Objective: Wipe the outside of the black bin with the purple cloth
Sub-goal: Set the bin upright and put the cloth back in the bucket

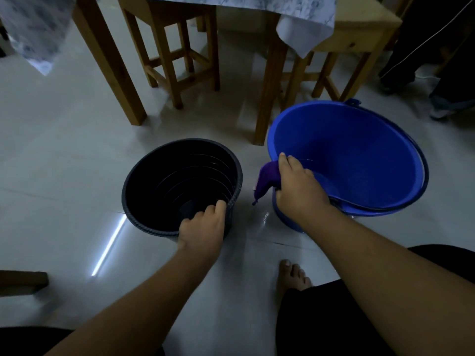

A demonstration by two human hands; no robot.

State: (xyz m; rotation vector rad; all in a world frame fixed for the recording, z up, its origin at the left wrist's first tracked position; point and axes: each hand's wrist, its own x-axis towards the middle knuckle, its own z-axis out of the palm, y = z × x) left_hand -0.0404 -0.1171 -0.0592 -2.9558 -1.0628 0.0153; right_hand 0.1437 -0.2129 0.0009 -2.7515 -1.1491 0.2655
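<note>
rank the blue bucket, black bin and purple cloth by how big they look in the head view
1. blue bucket, which looks largest, though it may sit a little nearer the camera
2. black bin, clearly smaller in view
3. purple cloth, smallest by far; it is bunched in the right hand, so part of it is hidden

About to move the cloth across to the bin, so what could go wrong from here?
1. The purple cloth, bunched in the right hand over the blue bucket's rim, hangs down and looks wet; it may drip onto the glossy tile floor near the bare foot, a slip risk.
2. The left hand grips only the near rim of the black bin; side pressure might tip it.
</note>
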